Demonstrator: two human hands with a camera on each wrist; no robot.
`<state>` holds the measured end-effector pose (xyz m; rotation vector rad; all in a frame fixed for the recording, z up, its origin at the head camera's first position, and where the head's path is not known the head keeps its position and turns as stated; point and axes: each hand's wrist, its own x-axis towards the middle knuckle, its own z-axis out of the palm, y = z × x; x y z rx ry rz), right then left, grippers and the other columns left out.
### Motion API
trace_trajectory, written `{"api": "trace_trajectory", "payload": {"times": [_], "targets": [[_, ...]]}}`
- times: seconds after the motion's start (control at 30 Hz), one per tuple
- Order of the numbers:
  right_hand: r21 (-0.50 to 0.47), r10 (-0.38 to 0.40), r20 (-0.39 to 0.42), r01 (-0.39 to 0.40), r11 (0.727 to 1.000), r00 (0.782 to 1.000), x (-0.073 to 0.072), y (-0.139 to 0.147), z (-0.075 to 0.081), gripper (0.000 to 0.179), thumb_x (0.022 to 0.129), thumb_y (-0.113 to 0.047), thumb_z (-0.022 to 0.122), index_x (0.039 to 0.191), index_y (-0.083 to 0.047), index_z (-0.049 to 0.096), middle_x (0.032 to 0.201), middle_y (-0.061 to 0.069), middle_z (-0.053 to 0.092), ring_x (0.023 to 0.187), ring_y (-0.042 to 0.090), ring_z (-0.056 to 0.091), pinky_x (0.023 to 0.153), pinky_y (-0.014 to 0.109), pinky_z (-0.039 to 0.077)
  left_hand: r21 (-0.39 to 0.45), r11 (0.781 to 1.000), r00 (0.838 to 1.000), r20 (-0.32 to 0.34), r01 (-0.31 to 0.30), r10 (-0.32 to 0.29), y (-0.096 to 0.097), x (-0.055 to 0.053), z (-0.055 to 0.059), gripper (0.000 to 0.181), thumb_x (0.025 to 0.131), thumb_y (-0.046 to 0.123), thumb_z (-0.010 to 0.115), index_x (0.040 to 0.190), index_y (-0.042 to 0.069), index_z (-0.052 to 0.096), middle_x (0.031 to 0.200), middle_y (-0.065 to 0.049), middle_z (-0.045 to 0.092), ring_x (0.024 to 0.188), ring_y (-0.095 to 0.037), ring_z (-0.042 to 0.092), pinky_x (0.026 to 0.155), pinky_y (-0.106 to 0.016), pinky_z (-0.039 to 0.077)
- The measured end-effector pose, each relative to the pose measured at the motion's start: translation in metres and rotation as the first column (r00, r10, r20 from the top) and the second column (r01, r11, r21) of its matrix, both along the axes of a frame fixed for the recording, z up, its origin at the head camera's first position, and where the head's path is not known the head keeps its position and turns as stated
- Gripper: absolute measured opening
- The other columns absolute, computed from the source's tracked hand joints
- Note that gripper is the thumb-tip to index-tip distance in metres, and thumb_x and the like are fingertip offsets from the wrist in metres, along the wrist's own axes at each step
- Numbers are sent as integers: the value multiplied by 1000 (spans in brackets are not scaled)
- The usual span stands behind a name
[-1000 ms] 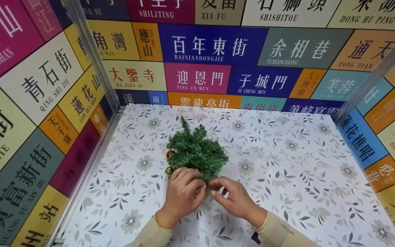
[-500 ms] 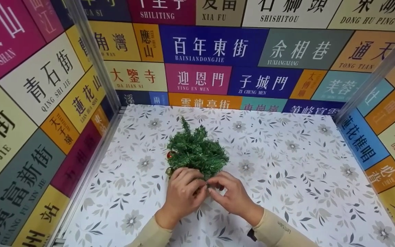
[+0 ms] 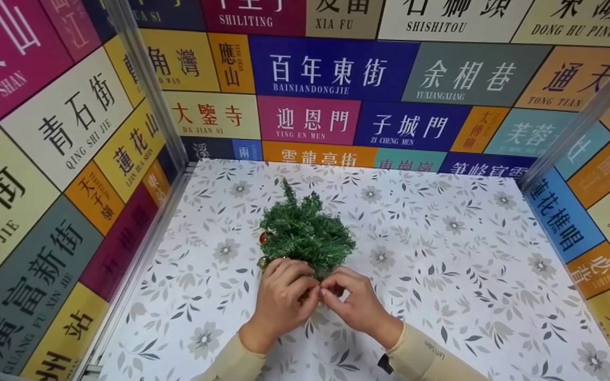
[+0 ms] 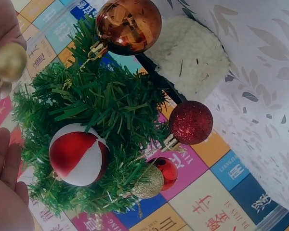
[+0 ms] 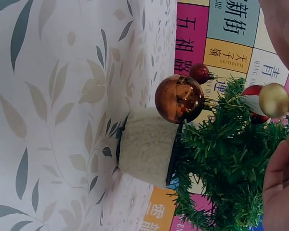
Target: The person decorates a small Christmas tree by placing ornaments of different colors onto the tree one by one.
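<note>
A small green artificial Christmas tree [image 3: 305,233] stands on the table in front of both hands. My left hand [image 3: 286,296] and right hand [image 3: 355,301] meet at their fingertips, thumbs and forefingers pinched together at the tree's near side. A small gold bauble [image 4: 10,62] hangs by the fingers in both wrist views; its loop is hidden by them. On the branches hang a copper bauble [image 5: 179,99], a red-and-white bauble [image 4: 79,155], a dark red glitter bauble [image 4: 191,122], a gold glitter bauble [image 4: 148,183] and a shiny red bauble [image 3: 265,238].
The tree's pale, rough-textured pot [image 5: 147,144] sits on a white tabletop [image 3: 442,296] with a grey leaf pattern. Colourful sign-printed walls [image 3: 331,69] enclose the back and both sides, with metal posts [image 3: 149,79] at the corners.
My right hand has shifted slightly left, and its thumb and forefinger have closed against the left fingertips. My left hand and the tree stay in place.
</note>
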<state>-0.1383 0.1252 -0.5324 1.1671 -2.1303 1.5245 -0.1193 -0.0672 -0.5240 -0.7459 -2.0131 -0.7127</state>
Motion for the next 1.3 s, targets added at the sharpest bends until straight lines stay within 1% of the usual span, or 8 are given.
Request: {"api": "trace_trajectory", "payload": {"times": [0.07, 0.23, 0.33, 0.53, 0.7, 0.9, 1.13, 1.3], "targets": [[19, -27, 3, 27, 999, 1000, -4, 2, -9, 20, 91, -1, 69, 94, -20, 70, 86, -7, 60, 67, 7, 54, 55, 26, 50, -11, 1000, 1000, -4, -19, 19, -2, -1, -2, 12, 76, 10, 76, 75, 20, 70, 89, 3, 65, 86, -19, 62, 92, -41, 45], [72, -118, -97, 125, 990, 988, -9, 5, -19, 19, 91, -8, 72, 94, -26, 69, 87, -13, 58, 67, 4, 50, 58, 19, 44, -48, 996, 997, -40, -75, 73, -6, -4, -6, 14, 76, 9, 74, 68, 18, 66, 80, 3, 60, 75, -21, 59, 86, -41, 47], [105, -171, -153, 188, 977, 973, -11, 4, -21, 16, 92, -12, 71, 92, -28, 68, 85, -17, 55, 67, 0, 47, 57, 17, 42, -62, 992, 992, -75, -106, 101, -6, -7, -8, 14, 75, 9, 73, 67, 17, 64, 77, 2, 59, 72, -23, 57, 80, -42, 47], [107, -239, -234, 270, 957, 942, -14, 3, -22, 12, 91, -14, 71, 92, -26, 69, 83, -15, 56, 63, 6, 52, 53, 25, 47, -84, 984, 981, -129, -157, 146, -6, -11, -11, 14, 75, 11, 73, 66, 16, 63, 75, 1, 58, 68, -24, 54, 74, -43, 46], [85, -281, -305, 320, 944, 910, -19, 0, -23, 12, 88, -12, 72, 91, -24, 69, 79, -14, 56, 62, 5, 54, 55, 18, 45, -105, 972, 969, -149, -212, 195, -5, -13, -11, 13, 76, 13, 73, 68, 16, 63, 76, -1, 58, 68, -25, 53, 73, -43, 45], [46, -336, -323, 369, 928, 885, -22, -2, -26, 14, 86, -12, 74, 90, -24, 70, 75, -14, 53, 61, 0, 47, 53, 16, 41, -120, 959, 958, -161, -258, 237, -4, -16, -10, 10, 79, 15, 73, 72, 14, 66, 76, -1, 59, 67, -25, 54, 72, -44, 45], [19, -367, -322, 394, 919, 873, -23, -4, -25, 12, 87, -12, 74, 90, -24, 71, 75, -14, 53, 61, -1, 47, 52, 16, 40, -96, 956, 948, -189, -277, 256, -2, -17, -10, 5, 79, 16, 75, 77, 14, 70, 73, -1, 60, 65, -26, 54, 71, -44, 47], [26, -377, -337, 408, 912, 863, -24, -5, -26, 9, 88, -13, 73, 89, -21, 71, 74, -14, 53, 59, -1, 46, 51, 17, 40, -97, 948, 941, -184, -304, 283, -2, -18, -13, 4, 80, 18, 75, 80, 15, 72, 75, -1, 62, 66, -25, 55, 71, -44, 47]]}}
